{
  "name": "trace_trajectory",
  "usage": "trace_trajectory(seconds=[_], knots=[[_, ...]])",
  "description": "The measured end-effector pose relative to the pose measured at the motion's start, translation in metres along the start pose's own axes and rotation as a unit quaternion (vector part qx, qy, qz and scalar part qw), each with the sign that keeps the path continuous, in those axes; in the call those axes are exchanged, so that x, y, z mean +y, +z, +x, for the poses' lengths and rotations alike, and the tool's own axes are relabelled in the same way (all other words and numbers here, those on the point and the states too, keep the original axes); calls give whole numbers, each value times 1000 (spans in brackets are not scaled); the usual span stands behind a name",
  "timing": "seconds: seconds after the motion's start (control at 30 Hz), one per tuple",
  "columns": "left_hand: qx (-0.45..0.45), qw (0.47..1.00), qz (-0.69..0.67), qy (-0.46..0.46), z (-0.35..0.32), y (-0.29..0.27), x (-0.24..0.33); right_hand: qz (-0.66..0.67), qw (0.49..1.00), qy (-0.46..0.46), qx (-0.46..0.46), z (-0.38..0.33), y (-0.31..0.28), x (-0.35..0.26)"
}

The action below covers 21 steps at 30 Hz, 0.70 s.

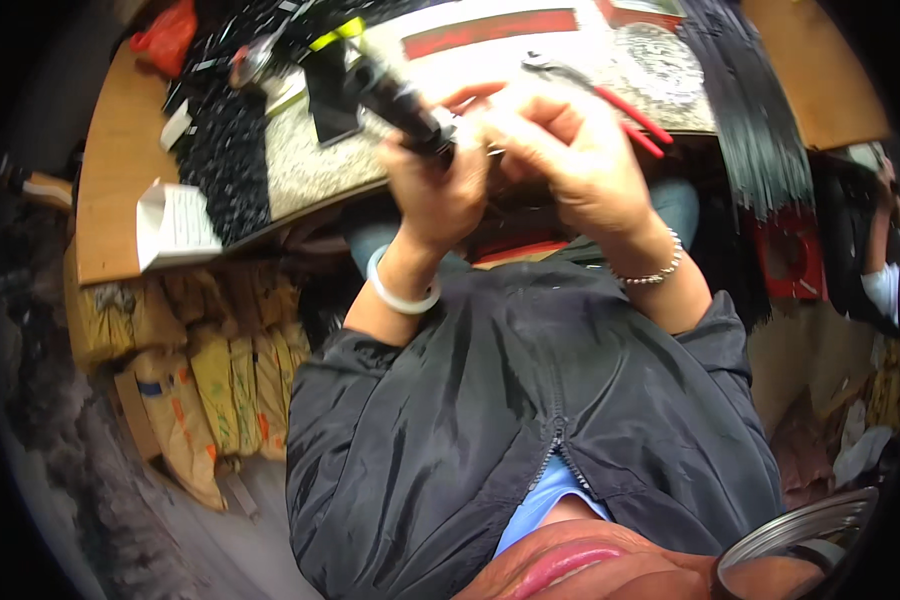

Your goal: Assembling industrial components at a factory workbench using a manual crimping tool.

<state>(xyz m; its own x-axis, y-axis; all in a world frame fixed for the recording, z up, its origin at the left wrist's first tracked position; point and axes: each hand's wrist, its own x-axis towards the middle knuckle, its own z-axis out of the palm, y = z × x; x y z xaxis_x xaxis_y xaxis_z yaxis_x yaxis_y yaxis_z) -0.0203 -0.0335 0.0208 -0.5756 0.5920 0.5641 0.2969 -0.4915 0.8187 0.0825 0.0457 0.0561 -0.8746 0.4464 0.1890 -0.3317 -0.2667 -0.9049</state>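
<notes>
My left hand [438, 190] is closed around a dark bundle of black tube-like pieces [395, 100], which slants up and left over the table edge. Close beside it, my right hand [575, 155] has its thumb and fingers pinched together at the bundle's near end. A thin shiny bit shows between the two hands, too small and blurred to name. Just beyond my right hand lie pliers with red handles [630, 112] on the speckled tabletop. A black flat piece [330, 100] rests behind the bundle.
Black strands [760, 120] hang over the table's right edge; a heap of black pieces [220, 140] covers the left. Nearby are a white box [175, 225], a red bag [167, 40] and a clear-looking round coil [660, 62]. Sacks [220, 390] stand below; another person's sleeve [882, 290] shows far right.
</notes>
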Motion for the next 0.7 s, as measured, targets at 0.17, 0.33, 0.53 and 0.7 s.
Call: trace_trajectory(seconds=[0.17, 0.33, 0.53, 0.7], knots=[[15, 995, -51, -88, -2, -11, 0, -345, 922, -128, 119, -9, -51, 38], [34, 993, -67, -90, -2, -11, 1, -737, 608, -214, 205, -17, -136, 65], [-5, 994, -77, -72, 3, -5, -10, -783, 575, -162, 174, -22, -147, 65], [31, 994, -32, -96, 1, -10, -12, -532, 825, -129, 139, -17, -155, 57]])
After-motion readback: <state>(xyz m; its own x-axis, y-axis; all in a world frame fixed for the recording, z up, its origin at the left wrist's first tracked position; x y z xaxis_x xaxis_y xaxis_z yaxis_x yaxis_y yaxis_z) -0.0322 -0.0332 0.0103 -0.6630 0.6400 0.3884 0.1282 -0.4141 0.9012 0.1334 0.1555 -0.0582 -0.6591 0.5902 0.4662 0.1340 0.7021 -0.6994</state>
